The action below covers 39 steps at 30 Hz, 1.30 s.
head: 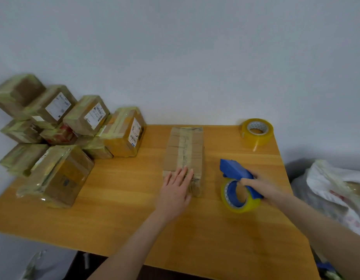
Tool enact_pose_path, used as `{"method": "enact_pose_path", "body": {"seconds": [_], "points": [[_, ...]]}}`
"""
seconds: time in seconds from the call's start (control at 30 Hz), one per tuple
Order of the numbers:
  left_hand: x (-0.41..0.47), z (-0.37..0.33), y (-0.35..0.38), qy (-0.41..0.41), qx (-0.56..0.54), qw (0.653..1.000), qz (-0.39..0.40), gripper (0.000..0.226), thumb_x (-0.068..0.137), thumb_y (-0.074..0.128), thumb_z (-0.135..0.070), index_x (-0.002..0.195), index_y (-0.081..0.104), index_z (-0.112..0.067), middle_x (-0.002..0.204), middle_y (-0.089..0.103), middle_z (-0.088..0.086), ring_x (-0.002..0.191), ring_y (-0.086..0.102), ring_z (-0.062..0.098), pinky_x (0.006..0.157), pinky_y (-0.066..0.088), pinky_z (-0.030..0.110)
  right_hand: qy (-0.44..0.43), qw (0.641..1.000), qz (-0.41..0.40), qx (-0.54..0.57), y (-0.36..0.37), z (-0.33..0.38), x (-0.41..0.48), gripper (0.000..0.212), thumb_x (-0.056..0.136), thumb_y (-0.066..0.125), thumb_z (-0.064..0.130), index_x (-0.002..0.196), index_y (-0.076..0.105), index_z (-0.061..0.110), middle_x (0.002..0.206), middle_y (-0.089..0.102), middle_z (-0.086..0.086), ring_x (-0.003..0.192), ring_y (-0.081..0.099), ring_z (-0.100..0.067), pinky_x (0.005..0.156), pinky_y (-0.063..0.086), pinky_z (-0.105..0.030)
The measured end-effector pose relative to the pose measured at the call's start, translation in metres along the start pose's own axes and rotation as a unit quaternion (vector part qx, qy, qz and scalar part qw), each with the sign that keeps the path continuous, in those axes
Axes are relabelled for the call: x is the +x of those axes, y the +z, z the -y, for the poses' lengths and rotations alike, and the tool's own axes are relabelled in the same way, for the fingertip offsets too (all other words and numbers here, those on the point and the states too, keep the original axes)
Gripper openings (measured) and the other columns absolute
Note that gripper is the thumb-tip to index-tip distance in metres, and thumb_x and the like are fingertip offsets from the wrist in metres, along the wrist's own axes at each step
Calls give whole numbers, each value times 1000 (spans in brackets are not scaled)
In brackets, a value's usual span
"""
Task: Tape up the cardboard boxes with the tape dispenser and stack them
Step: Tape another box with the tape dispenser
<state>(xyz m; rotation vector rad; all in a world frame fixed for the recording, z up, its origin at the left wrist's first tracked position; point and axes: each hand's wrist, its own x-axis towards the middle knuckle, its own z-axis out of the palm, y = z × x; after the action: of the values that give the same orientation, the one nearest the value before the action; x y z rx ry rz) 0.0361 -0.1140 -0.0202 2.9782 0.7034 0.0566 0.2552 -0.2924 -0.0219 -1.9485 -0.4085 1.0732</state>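
Note:
A long flat cardboard box (184, 150) lies on the wooden table (124, 209), a strip of tape running down its top. My left hand (177, 188) rests flat on the box's near end, fingers straight. To the right of the box, my right hand (262, 188) grips the blue tape dispenser (234, 170), which carries a yellowish tape roll (238, 199) and sits low over the table. A stack of several taped boxes (60, 134) fills the table's left side against the wall.
A spare roll of yellowish tape (256, 131) stands at the table's far right corner. A white plastic bag (336, 190) lies off the right edge. The wall runs close behind the table.

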Motion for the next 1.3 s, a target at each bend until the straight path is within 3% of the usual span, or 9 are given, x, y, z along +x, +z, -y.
{"method": "enact_pose_path", "body": {"seconds": [0.13, 0.3, 0.43, 0.53, 0.67, 0.83, 1.17, 1.23, 1.3], "points": [[4, 0, 2, -11, -46, 999, -17, 64, 101, 37, -38, 153, 6, -17, 160, 2, -5, 148, 2, 11, 120, -5, 31, 135, 971, -14, 195, 39, -20, 22, 58, 83, 72, 28, 136, 46, 22, 118, 59, -12, 105, 60, -38, 84, 51, -49], [-10, 16, -9, -98, -198, 966, -135, 51, 101, 43, -24, 150, 27, -18, 157, 24, -4, 143, 24, 11, 115, 26, 27, 182, 970, 1, 161, 46, -26, 22, 76, 81, 68, 56, 143, 42, 21, 131, 57, -10, 113, 58, -33, 98, 49, -48], [-19, 36, -10, -238, -300, 911, -151, 50, 102, 43, -19, 149, 28, -11, 153, 33, 3, 142, 31, 18, 110, 25, 19, 2, 977, -130, -166, 37, 2, 14, 88, 83, 58, 64, 151, 30, 15, 146, 44, -9, 131, 43, -29, 103, 42, -44], [-3, 33, -10, -270, -347, 891, -111, 51, 103, 41, -23, 149, 28, -8, 149, 41, 7, 135, 41, 22, 110, 35, 34, -110, 980, -75, -151, 73, 44, -1, 64, 94, 54, 49, 147, 37, 17, 111, 60, -2, 97, 56, -17, 77, 43, -27], [15, 24, -10, -257, -361, 893, -77, 51, 102, 42, -23, 150, 28, -10, 145, 46, 7, 130, 46, 22, 104, 40, 34, -161, 969, -45, -181, 120, 61, 2, 60, 99, 51, 36, 152, 26, 25, 128, 60, -4, 100, 57, -18, 76, 48, -27], [5, 43, -3, -196, -354, 912, -65, 61, 94, 60, -19, 148, 32, -21, 119, 62, 1, 101, 57, 15, 82, 45, 21, -187, 960, -56, -198, 117, 55, 8, 60, 88, 69, 29, 143, 46, 27, 133, 60, 0, 115, 56, -18, 96, 46, -28], [10, 53, 3, -165, -335, 924, -76, 68, 83, 72, -14, 141, 40, -31, 88, 65, -3, 73, 57, 8, 74, 40, 1, -201, 892, -107, -390, 124, 56, 19, 51, 85, 66, 50, 125, 44, 29, 110, 67, 3, 94, 63, -22, 68, 52, -35], [9, 59, 5, -149, -346, 925, -57, 66, 86, 69, -20, 142, 38, -36, 101, 65, -8, 82, 63, 8, 80, 47, 6, -187, 901, -82, -383, 121, 58, 20, 58, 80, 68, 57, 125, 43, 30, 109, 64, 6, 92, 63, -21, 64, 51, -32], [9, 64, 6, -144, -353, 923, -48, 59, 92, 62, -28, 140, 32, -44, 102, 69, -5, 81, 68, 13, 75, 59, 29, -181, 936, -48, -299, 114, 59, 22, 56, 81, 68, 55, 126, 46, 31, 111, 62, 5, 91, 62, -20, 67, 54, -32]]}}
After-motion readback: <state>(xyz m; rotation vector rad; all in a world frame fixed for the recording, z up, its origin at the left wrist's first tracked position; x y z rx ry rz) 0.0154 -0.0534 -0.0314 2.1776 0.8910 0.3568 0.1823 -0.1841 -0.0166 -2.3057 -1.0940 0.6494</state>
